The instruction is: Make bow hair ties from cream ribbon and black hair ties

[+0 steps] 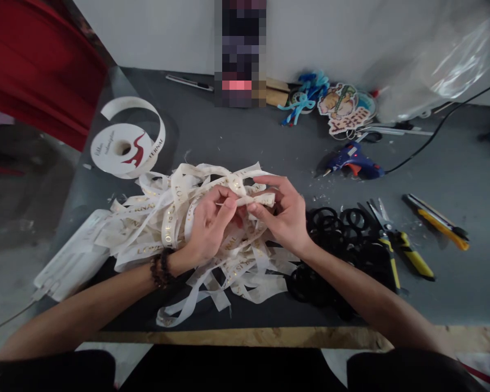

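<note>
Between my two hands is a cream ribbon (265,200) with gold lettering. My left hand (214,220) pinches it with thumb and fingers from the left. On the other side, the thumb and fingers of my right hand (283,215) close on the same ribbon, with the index finger raised. A looped part of ribbon stands just above the fingertips. Beneath both hands spreads a loose heap of cut cream ribbons (147,250), printed in gold. Close to my right forearm lies a pile of black hair ties (326,220).
At the left are a ribbon spool (106,149) and a white power strip (75,256). To the right lie a blue glue gun (353,161), yellow-handled pliers (414,256) and a yellow utility knife (441,223). Another cutter (190,83) and blue bows (300,103) lie farther back.
</note>
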Motion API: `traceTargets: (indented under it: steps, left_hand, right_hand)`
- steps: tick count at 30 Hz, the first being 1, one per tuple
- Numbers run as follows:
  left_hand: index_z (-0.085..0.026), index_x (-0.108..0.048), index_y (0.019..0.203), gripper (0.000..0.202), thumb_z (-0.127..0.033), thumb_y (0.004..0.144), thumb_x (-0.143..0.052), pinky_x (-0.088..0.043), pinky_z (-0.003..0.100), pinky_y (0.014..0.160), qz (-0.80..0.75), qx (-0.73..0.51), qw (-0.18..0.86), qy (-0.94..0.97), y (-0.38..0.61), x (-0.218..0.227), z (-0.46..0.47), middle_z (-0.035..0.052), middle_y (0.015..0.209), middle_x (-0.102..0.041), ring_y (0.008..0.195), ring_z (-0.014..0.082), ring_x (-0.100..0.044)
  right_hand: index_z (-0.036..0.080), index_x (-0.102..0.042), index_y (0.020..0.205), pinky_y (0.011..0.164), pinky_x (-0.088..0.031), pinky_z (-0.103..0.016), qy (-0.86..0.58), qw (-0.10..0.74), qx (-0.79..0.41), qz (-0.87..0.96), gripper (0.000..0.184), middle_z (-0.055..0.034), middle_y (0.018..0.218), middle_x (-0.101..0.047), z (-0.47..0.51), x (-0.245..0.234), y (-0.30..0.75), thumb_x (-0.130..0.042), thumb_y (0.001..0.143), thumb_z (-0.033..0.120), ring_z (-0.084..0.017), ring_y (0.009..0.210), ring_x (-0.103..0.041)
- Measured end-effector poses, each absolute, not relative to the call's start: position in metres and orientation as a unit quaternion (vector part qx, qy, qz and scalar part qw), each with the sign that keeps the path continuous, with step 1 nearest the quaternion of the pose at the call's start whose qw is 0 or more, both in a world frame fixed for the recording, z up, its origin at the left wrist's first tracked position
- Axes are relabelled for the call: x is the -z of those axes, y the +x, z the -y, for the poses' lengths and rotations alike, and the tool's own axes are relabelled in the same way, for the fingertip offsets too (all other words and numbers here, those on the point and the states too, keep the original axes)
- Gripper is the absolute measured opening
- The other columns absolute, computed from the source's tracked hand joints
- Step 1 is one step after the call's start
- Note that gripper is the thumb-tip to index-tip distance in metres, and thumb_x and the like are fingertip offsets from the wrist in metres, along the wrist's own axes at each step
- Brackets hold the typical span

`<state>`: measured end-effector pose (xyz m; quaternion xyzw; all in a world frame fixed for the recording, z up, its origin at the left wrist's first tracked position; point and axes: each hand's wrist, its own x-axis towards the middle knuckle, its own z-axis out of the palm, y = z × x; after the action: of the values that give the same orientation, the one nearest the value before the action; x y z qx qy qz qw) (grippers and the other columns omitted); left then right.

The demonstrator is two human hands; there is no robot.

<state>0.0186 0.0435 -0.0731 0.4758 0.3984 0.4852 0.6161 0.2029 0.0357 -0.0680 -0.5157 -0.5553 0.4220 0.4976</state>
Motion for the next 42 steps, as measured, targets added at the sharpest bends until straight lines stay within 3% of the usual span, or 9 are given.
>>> traceTargets:
  steps: [4,9,12,16,19,23,29,37,42]
  left_hand:
    - [-0.024,-0.071,0.1,0.024,-0.046,0.094,-0.08,-0.053,0.026,0.058,-0.406,-0.49,0.616,0.464,0.021,0.074,-0.047,0.001,0.082,-0.068,0.063,0.0127,-0.063]
    - [-0.024,-0.073,0.092,0.018,-0.04,0.094,-0.081,-0.053,0.025,0.061,-0.428,-0.549,0.56,0.449,0.024,0.079,-0.051,-0.0008,0.081,-0.067,0.065,0.0112,-0.062]
    - [-0.023,-0.071,0.098,0.023,-0.041,0.091,-0.084,-0.055,0.025,0.063,-0.406,-0.542,0.583,0.449,0.023,0.079,-0.051,0.0012,0.093,-0.072,0.069,0.0111,-0.066]
    - [-0.023,-0.072,0.111,0.044,-0.038,0.078,-0.096,-0.062,0.029,0.079,-0.393,-0.504,0.618,0.457,0.021,0.075,-0.049,0.0046,0.103,-0.079,0.091,0.0182,-0.076]
    - [-0.02,-0.079,0.102,0.029,-0.037,0.081,-0.092,-0.061,0.029,0.081,-0.436,-0.482,0.586,0.483,0.02,0.074,-0.049,0.0048,0.097,-0.08,0.091,0.0187,-0.075]
    - [-0.022,-0.081,0.095,0.02,-0.039,0.086,-0.088,-0.06,0.028,0.077,-0.46,-0.49,0.566,0.478,0.02,0.072,-0.049,0.0023,0.091,-0.08,0.082,0.0161,-0.073]
    - [-0.022,-0.084,0.093,0.019,-0.04,0.087,-0.086,-0.053,0.025,0.06,-0.48,-0.448,0.548,0.519,0.02,0.066,-0.048,0.0011,0.078,-0.076,0.068,0.014,-0.066]
    - [-0.021,-0.08,0.088,0.007,-0.025,0.085,-0.085,-0.057,0.029,0.081,-0.456,-0.432,0.494,0.601,0.02,0.054,-0.05,0.0008,0.087,-0.079,0.082,0.016,-0.072]
    - [-0.021,-0.08,0.088,0.015,-0.036,0.09,-0.084,-0.057,0.03,0.08,-0.464,-0.441,0.513,0.572,0.02,0.058,-0.05,0.0026,0.088,-0.078,0.083,0.0172,-0.071]
  right_hand:
    - [0.031,-0.064,0.134,0.062,-0.056,-0.037,-0.513,0.482,-0.405,0.584,0.057,-0.0022,0.103,-0.083,-0.031,0.065,0.203,-0.086,0.085,0.05,-0.021,0.078,-0.073]
    - [0.027,-0.067,0.126,0.078,-0.06,-0.038,-0.512,0.527,-0.399,0.548,0.04,-0.0035,0.105,-0.083,-0.035,0.068,0.201,-0.078,0.094,0.048,-0.021,0.091,-0.078]
    - [0.027,-0.068,0.119,0.077,-0.061,-0.037,-0.523,0.546,-0.388,0.526,0.034,-0.0025,0.099,-0.083,-0.036,0.071,0.2,-0.079,0.093,0.045,-0.02,0.089,-0.079]
    - [0.026,-0.069,0.115,0.07,-0.061,-0.035,-0.521,0.536,-0.39,0.538,0.033,-0.0013,0.097,-0.083,-0.032,0.072,0.199,-0.083,0.091,0.044,-0.019,0.083,-0.08]
    - [0.027,-0.07,0.116,0.063,-0.059,-0.033,-0.527,0.53,-0.365,0.556,0.034,0.0004,0.093,-0.084,-0.03,0.07,0.199,-0.085,0.089,0.041,-0.018,0.077,-0.079]
    - [0.03,-0.065,0.129,0.066,-0.059,-0.035,-0.533,0.538,-0.361,0.544,0.05,0.0006,0.1,-0.085,-0.033,0.068,0.199,-0.088,0.086,0.037,-0.02,0.083,-0.08]
    - [0.029,-0.067,0.12,0.071,-0.057,-0.036,-0.533,0.555,-0.357,0.529,0.038,0.002,0.09,-0.082,-0.035,0.071,0.199,-0.085,0.088,0.038,-0.019,0.082,-0.078]
    - [0.029,-0.067,0.123,0.075,-0.058,-0.036,-0.512,0.554,-0.357,0.551,0.037,0.0032,0.089,-0.081,-0.034,0.073,0.199,-0.084,0.09,0.035,-0.018,0.082,-0.077]
    - [0.03,-0.068,0.126,0.075,-0.061,-0.035,-0.497,0.559,-0.37,0.551,0.043,0.0012,0.102,-0.083,-0.035,0.073,0.2,-0.086,0.088,0.031,-0.018,0.087,-0.079]
